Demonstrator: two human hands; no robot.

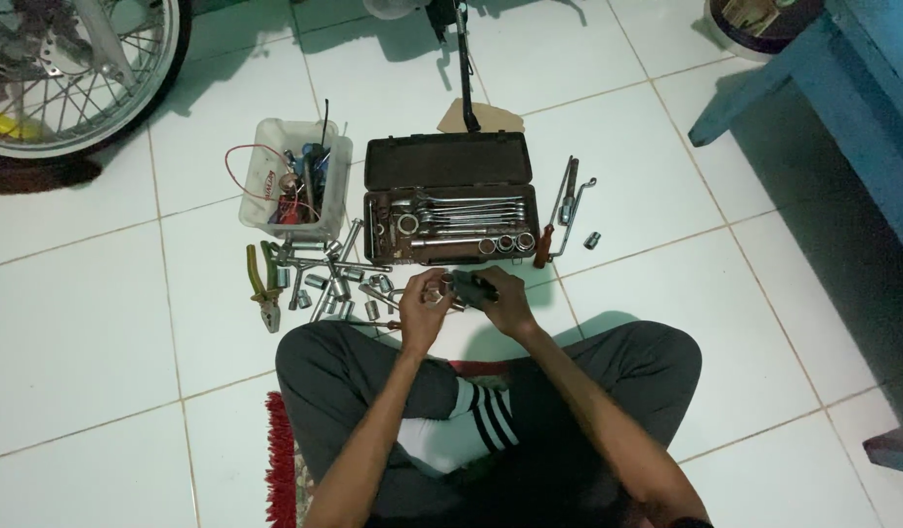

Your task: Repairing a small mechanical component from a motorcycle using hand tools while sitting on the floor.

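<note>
Hands, left hand [424, 311] and right hand [505, 298], grip small dark parts [471, 286], details too tiny to discern.

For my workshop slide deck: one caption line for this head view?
Seated cross-legged on white tiles, left hand and right hand hold small metal parts before an open dark metal toolbox.

Small dark tool piece [474, 287] and silvery ring-shaped socket [433, 292], held above floor.
</note>
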